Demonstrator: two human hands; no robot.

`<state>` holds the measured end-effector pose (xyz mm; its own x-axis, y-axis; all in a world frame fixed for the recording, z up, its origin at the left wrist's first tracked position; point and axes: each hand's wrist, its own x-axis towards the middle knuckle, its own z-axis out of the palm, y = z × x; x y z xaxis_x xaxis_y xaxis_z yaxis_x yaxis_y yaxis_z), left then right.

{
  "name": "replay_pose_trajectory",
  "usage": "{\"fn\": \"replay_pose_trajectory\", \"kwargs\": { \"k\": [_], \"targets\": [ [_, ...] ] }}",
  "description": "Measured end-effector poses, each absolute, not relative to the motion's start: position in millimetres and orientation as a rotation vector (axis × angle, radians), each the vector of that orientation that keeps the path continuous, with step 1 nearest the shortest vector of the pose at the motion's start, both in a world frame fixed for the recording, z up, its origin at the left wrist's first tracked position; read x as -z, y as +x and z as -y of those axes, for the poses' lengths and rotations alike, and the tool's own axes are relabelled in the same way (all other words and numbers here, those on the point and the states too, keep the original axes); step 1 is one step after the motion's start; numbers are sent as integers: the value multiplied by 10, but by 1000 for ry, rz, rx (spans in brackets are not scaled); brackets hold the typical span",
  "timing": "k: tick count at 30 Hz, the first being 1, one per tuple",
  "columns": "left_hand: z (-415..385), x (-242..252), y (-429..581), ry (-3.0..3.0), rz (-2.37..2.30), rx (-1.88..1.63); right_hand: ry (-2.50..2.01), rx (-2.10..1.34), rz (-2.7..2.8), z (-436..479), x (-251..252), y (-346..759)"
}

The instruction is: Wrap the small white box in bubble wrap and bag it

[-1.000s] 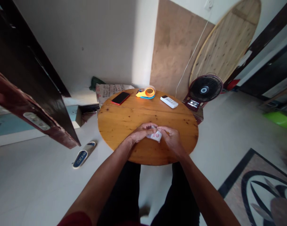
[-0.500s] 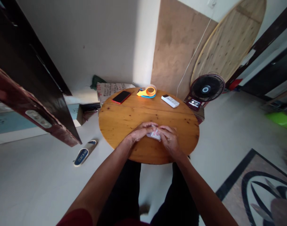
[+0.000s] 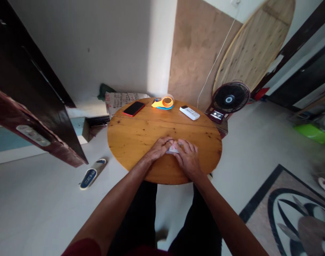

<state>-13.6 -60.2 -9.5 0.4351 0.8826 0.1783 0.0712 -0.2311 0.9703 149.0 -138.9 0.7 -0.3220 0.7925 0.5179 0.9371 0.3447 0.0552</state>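
Observation:
Both my hands rest on a small white paper packet with red print (image 3: 172,149), which lies on a round wooden table (image 3: 135,135) near its front edge. My left hand (image 3: 159,148) has its fingers curled down onto the packet's left end. The fingers of my right hand (image 3: 188,158) lie stretched out flat over the packet's right part and press it onto the wood. Most of the packet is hidden under the two hands.
At the table's far side lie a red-edged phone (image 3: 134,108), an orange and yellow tape dispenser (image 3: 163,103) and a white remote (image 3: 189,112). A black fan (image 3: 229,99) and leaning boards stand behind. A slipper (image 3: 92,173) lies left, a patterned rug (image 3: 293,213) right.
My right hand has gone from pinching the packet to lying flat over it. The packet has been lowered and pressed onto the table, with less of it showing. The view shifted slightly.

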Motion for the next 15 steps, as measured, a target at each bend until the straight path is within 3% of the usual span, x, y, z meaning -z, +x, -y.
{"fn": "replay_pose_trajectory", "kwargs": {
  "k": [15],
  "targets": [
    [583,142,-139,1444,-809,-1016,-1519,375,2157,1265,66,1514]
  ]
}}
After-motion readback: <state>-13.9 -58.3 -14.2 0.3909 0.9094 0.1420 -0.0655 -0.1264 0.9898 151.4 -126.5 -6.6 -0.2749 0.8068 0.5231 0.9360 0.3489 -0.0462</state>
